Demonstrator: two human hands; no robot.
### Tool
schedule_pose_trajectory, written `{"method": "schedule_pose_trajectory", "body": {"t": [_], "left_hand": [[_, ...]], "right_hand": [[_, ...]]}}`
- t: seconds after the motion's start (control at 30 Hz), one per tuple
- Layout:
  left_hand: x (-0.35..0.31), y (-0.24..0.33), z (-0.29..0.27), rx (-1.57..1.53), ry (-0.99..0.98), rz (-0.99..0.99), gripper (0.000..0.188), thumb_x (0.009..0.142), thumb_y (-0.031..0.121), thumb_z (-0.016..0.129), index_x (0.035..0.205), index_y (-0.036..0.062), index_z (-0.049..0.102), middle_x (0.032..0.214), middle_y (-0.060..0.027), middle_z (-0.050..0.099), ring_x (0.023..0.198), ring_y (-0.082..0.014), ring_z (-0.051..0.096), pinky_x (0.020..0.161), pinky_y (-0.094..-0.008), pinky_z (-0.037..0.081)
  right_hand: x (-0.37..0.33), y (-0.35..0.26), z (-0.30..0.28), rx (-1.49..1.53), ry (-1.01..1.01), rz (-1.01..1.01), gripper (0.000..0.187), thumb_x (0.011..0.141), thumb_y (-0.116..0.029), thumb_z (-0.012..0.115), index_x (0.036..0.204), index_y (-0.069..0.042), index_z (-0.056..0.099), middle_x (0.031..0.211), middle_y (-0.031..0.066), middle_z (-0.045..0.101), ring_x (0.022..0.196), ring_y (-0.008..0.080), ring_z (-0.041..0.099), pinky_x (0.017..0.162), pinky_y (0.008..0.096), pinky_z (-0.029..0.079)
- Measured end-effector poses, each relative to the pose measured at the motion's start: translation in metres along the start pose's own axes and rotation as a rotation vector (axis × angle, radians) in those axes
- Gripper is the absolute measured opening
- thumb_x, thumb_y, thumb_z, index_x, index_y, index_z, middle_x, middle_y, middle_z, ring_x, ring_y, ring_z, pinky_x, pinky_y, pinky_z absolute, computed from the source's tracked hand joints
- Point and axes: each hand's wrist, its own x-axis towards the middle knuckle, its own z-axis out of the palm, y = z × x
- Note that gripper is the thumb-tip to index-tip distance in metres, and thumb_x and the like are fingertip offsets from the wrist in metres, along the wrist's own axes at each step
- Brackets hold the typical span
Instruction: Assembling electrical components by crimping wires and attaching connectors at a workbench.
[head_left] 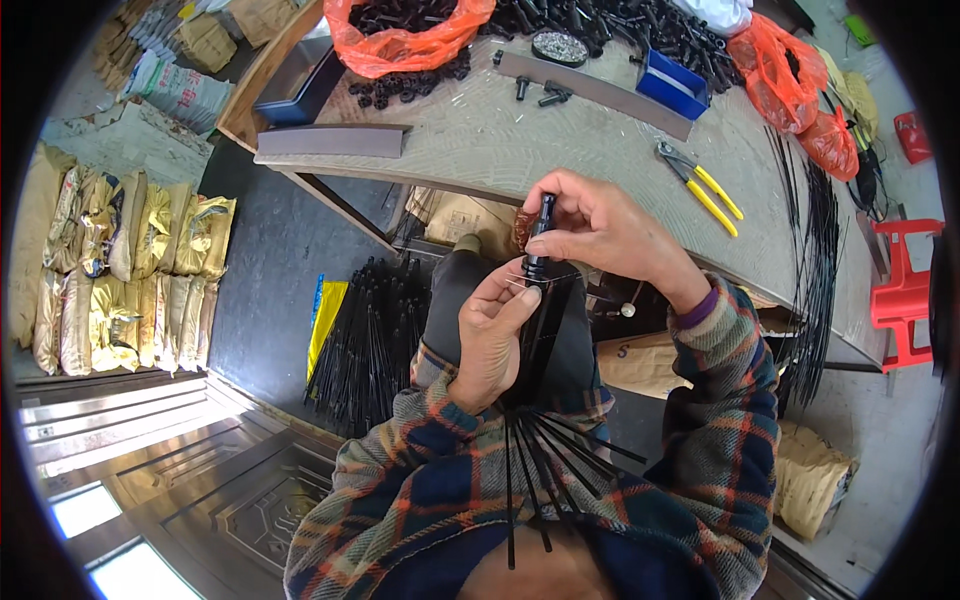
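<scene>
My left hand [492, 335] grips a bundle of thin black rods [540, 340] just below their top; their lower ends fan out over my lap [560, 460]. My right hand [600, 228] pinches a small black cylindrical cap [543, 232] at the top of the bundle, thumb and fingers closed on it. Both hands are held in front of the table's near edge, above my dark-trousered knee.
The wooden table [480, 130] holds yellow-handled pliers [700, 185], a blue bin [672, 82], flat metal bars [330, 140], loose black parts [620, 25] and orange bags [410, 35]. Long black rods [815, 250] hang at its right. A rod pile [370, 340] lies on the floor; sacks [120, 270] left, red stool [905, 290] right.
</scene>
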Motion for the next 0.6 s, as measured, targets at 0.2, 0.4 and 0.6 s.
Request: {"method": "schedule_pose_trajectory", "body": {"t": [0.2,0.4,0.6], "left_hand": [[0.001,0.0,0.0,-0.024,-0.012,-0.008,0.033,0.083,-0.001,0.052,0.116,-0.0038,0.049,0.104,-0.0075,0.059,0.094,-0.0121,0.056,0.087,-0.026,0.044],[0.003,0.005,0.007,-0.086,0.014,-0.045,0.033,0.082,-0.004,0.056,0.114,-0.003,0.051,0.094,-0.0018,0.058,0.084,-0.0064,0.054,0.083,-0.0199,0.044],[-0.002,0.0,0.003,-0.088,0.036,-0.03,0.034,0.081,-0.005,0.056,0.115,-0.0028,0.051,0.092,-0.0006,0.057,0.082,-0.0051,0.053,0.08,-0.0188,0.043]], "right_hand": [[0.0,-0.003,0.01,-0.175,0.14,0.002,0.029,0.077,-0.013,0.068,0.095,-0.003,0.049,0.071,-0.0002,0.056,0.064,0.0032,0.049,0.053,0.0192,0.038],[-0.001,-0.008,0.016,-0.303,0.237,-0.013,0.031,0.076,-0.017,0.07,0.092,-0.001,0.049,0.063,0.003,0.057,0.055,0.0047,0.046,0.047,0.0221,0.036],[-0.005,-0.015,0.02,-0.363,0.271,-0.083,0.03,0.074,-0.016,0.07,0.089,-0.002,0.048,0.057,0.0048,0.055,0.049,0.0067,0.044,0.044,0.0242,0.033]]}}
